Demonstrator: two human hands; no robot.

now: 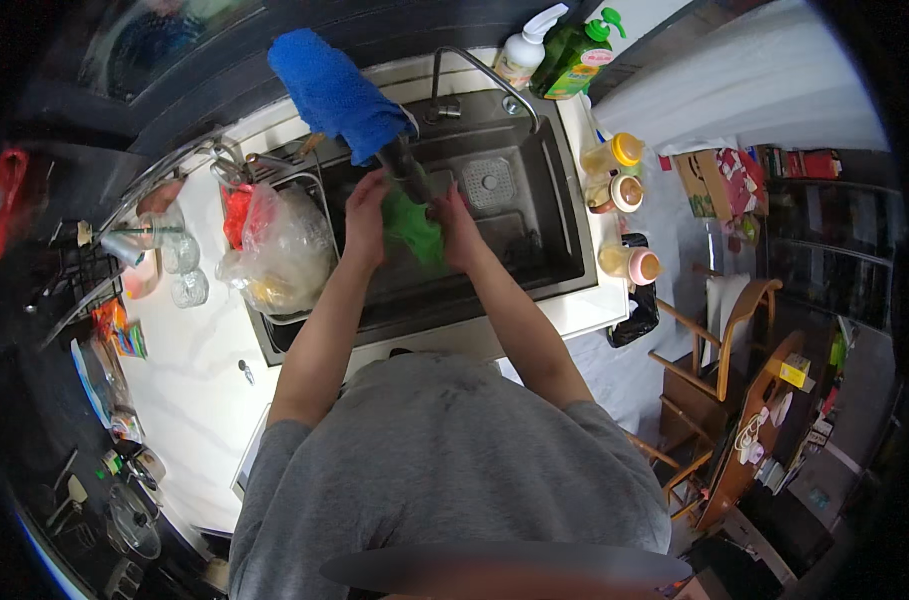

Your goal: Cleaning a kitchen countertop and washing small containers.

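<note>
A green cloth or thin plastic piece [418, 232], blurred by motion, hangs between my hands over the dark sink [499, 247]. My right hand [458, 229] grips its right side. My left hand [364, 221] is at its upper left edge, fingers bent; whether they pinch it is unclear. Just above, a dark faucet spout [405, 169] points down between the hands. A blue towel [334, 90] covers the faucet's upper part. Left of my left hand, a clear plastic bag [293, 247] with unclear contents sits in a wire rack.
A thin curved tap [488, 67] and two pump bottles, one white [523, 52] and one green [574, 64], stand behind the sink. Several baby bottles [623, 193] line its right edge. Glass jars [180, 253] stand on the left counter. Wooden chairs [747, 315] are at right.
</note>
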